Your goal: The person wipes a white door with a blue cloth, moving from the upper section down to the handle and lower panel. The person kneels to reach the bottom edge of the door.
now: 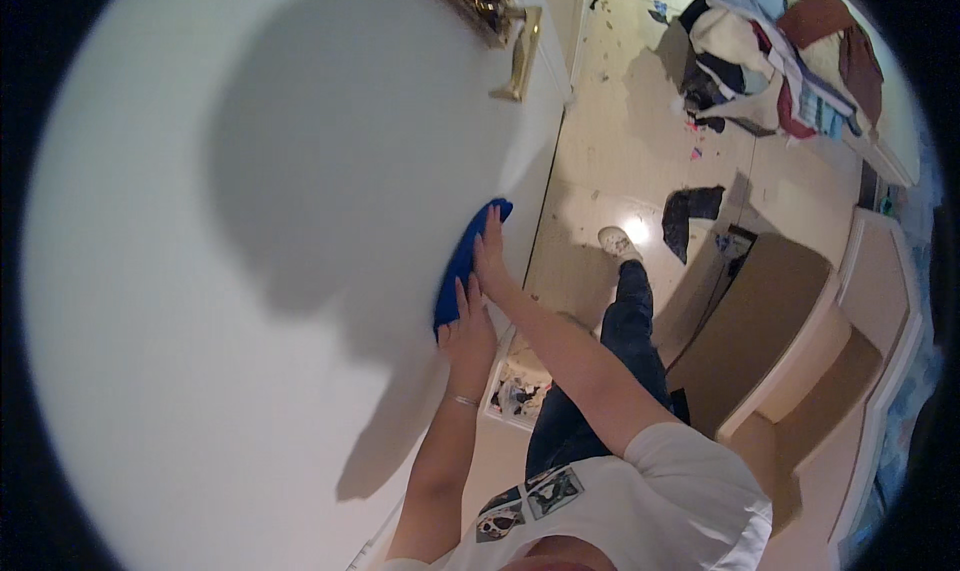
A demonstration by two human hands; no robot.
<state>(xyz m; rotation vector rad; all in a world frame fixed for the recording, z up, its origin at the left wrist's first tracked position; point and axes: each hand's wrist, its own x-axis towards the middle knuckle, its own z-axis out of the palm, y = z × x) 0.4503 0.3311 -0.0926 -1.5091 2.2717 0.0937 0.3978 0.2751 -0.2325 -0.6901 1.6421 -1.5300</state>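
Door: in the head view, a white door [320, 391] fills the left part, and its long edge runs beside the floor [595, 136].
Blue cloth: the cloth [456, 276] lies flat on the door's face, near this long edge; it is a long piece with a curved outer side.
Left hand: the left hand [467, 333] rests on the lower end of the cloth, with the fingers stretched out and not closed around it; a thin bracelet [466, 400] is on the wrist.
Right hand: the right hand [489, 253] lies on the upper part of the cloth, palm toward the door, fingers straight and not gripping.
Between the hands: they are just beside each other; whether they touch cannot be told.
Handle: a gold-coloured handle [518, 56] is fixed by the door's long edge, above the cloth.
Shadow: a large dark shadow falls on the door, to the left of the hands.
Clothing: the person wears a white T-shirt [640, 491], dark blue trousers [628, 316] and a light shoe [617, 241], which is on the floor.
Floor: a black piece of fabric [680, 226] lies beyond the shoe, with small scraps scattered around.
Right side: a heap of clothes [760, 56] is in the far corner; nearer stands pale furniture [880, 271] with brown inner surfaces.
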